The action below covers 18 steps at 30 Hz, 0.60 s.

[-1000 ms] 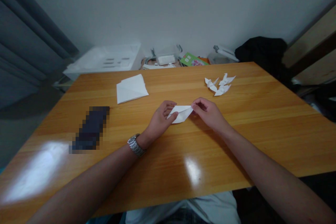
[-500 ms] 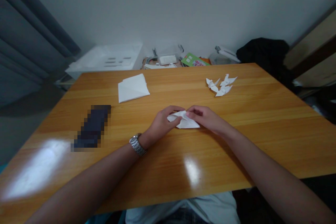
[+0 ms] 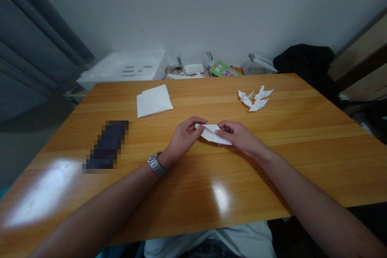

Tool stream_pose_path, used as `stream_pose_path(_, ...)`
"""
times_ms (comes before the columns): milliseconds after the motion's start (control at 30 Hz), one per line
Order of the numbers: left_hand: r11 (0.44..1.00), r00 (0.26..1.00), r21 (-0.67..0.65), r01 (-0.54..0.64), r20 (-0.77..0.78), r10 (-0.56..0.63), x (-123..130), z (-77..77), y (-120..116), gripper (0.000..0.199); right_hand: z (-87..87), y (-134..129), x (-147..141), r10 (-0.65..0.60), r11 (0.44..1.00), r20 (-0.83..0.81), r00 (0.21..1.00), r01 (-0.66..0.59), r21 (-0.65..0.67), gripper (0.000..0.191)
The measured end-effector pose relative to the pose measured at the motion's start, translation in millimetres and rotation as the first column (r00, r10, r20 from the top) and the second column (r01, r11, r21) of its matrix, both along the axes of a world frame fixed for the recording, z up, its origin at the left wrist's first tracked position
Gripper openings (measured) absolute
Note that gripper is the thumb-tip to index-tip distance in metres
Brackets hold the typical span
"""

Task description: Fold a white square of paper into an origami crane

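Head: paper [image 3: 209,133] in left hand [image 3: 184,135] and right hand [image 3: 241,137], well inside table edges [image 3: 187,229].

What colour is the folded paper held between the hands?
White; the folded paper shows best in the head view.

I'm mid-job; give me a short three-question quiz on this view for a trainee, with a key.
1. True or false: the left hand and right hand both hold the folded paper.
2. Which arm wears the watch? A) left B) right C) neither
3. Fill in: in the picture, the paper stack lies to the ____ of the small folded figures.

Key: 1. True. 2. A. 3. left.
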<state>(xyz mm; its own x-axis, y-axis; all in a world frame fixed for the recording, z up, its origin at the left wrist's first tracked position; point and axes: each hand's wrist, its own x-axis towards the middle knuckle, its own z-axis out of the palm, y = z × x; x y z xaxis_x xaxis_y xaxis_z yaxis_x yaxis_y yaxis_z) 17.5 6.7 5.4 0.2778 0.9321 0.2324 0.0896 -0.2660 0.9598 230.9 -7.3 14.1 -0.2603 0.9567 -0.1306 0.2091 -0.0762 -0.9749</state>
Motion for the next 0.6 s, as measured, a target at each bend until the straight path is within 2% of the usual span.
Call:
stream_pose_path(233,0.997,0.999,-0.071,0.036,-0.009,-0.037,-2.3,3.5,0.8,0.027,2.0,-3.3,-3.7,0.042,0.998,-0.086,0.995,-0.045,-0.036,0.039)
stream_pose_path(433,0.970,0.981,-0.240,0.027,0.194,0.021,-0.6,2.6,-0.6,0.034,-0.1,-1.8,-2.0,0.027,1.000,-0.066,0.997,-0.027,0.002,0.037)
stream_pose_path(600,0.965,0.961,-0.263,-0.013,0.262,0.084,-1.1,-3.4,3.6,0.032,-0.7,-1.1,-1.7,0.032,0.999,-0.037,0.999,-0.032,0.002,0.035)
